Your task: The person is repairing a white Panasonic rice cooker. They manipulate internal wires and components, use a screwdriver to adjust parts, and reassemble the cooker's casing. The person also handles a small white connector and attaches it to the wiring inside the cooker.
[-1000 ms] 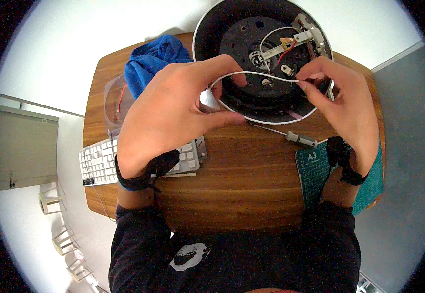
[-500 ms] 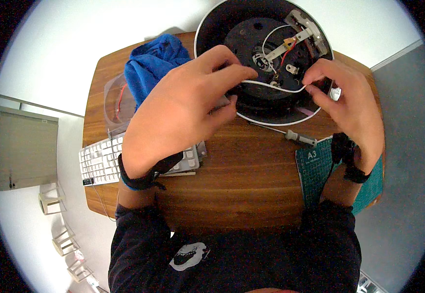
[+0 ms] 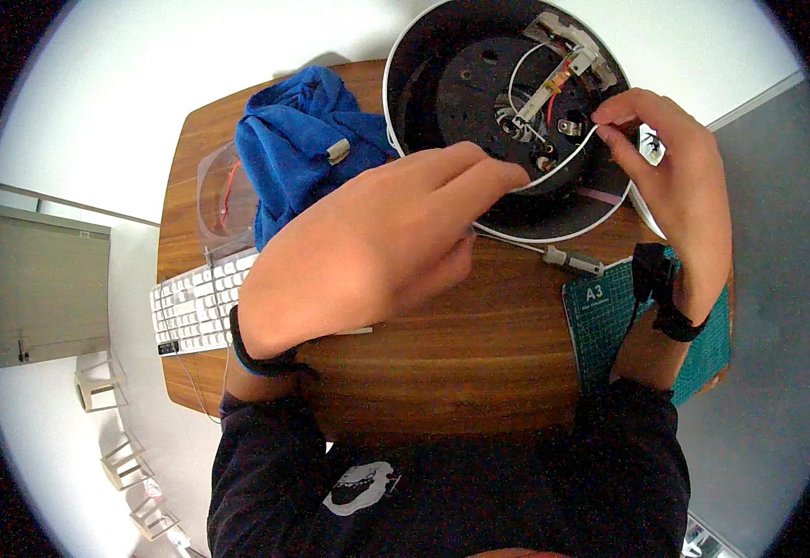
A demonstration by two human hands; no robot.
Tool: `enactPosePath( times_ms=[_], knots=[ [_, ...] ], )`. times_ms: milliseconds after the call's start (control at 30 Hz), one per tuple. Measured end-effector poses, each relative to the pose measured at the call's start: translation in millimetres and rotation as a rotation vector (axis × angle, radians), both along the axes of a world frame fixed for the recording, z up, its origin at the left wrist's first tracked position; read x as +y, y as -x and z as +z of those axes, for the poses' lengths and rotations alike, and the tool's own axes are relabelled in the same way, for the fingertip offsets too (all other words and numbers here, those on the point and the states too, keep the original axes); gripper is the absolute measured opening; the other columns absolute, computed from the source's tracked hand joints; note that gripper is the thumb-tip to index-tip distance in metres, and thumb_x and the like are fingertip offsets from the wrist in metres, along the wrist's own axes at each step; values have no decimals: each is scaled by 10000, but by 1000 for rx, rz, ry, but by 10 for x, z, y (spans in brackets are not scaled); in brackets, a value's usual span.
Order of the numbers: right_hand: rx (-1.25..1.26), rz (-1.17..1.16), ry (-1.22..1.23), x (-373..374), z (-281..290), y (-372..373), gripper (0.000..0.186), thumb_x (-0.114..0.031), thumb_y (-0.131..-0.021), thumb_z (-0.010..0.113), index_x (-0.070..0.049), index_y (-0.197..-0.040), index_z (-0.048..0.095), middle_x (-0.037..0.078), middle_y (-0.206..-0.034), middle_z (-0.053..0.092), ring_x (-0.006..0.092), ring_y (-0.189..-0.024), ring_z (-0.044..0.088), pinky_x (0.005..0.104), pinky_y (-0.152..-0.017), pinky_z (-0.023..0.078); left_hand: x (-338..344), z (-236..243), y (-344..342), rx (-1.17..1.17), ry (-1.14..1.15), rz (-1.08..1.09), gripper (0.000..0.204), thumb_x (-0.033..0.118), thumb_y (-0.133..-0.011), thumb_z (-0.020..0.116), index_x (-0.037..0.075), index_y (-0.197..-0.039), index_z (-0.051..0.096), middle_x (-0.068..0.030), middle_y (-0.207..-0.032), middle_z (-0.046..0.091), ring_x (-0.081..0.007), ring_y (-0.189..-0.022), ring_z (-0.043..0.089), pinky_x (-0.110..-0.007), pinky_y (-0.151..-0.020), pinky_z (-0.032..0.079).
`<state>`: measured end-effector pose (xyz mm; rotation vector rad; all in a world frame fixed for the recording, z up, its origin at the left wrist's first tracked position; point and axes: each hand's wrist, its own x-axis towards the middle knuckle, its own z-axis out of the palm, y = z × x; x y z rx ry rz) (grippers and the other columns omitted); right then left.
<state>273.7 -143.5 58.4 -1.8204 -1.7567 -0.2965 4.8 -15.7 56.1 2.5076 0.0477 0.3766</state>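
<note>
A thin white cord (image 3: 580, 150) runs between my two hands above a round, dark-lined appliance housing (image 3: 600, 216) with a white rim. My left hand (image 3: 368, 246) has its fingers closed at the cord's lower left end; its thumb is partly hidden beneath. At the other end, my right hand (image 3: 675, 167) pinches the cord between thumb and forefinger, over the housing's right rim. Inside the housing lie a pale metal bracket (image 3: 544, 98), a red wire (image 3: 552, 112), a loop of white wire (image 3: 515, 79) and small metal terminals.
A blue cloth (image 3: 302, 139) and a clear plastic box (image 3: 223, 205) lie left, behind a white keyboard (image 3: 195, 302). A grey-handled screwdriver (image 3: 572, 262) rests before the housing, next to a green cutting mat (image 3: 600, 321). All sit on a wooden table (image 3: 442, 372).
My left hand has moved right and slightly down, nearer my right hand, which has risen a little. The cord now slants up to the right. The housing has shifted slightly right.
</note>
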Motion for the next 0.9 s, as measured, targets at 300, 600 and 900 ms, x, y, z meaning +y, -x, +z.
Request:
enactPosePath(
  times_ms=[300,600,900],
  knots=[
    [207,112,20,-5,73,64,181,10,-861,745,-14,-1040,740,70,-942,752,161,-887,709,286,-837,548,-71,-44,-23,21,-26,-180,680,-14,-840,662,26,-1496,487,-198,-1389,577,-400,-1237,602,-442,-1035,525],
    [305,66,31,-56,106,114,124,4,-911,723,8,-1034,739,30,-961,738,100,-912,649,262,-859,508,-72,-49,-41,59,-44,-200,694,24,-857,669,41,-1521,465,-201,-1399,579,-395,-1234,608,-456,-1022,533],
    [376,123,86,-104,132,83,131,11,-893,738,2,-1023,746,36,-953,743,111,-928,673,271,-876,520,-79,-51,-61,65,-79,-134,694,34,-875,681,77,-1535,469,-193,-1355,618,-403,-1172,649,-455,-966,570]
  ],
)
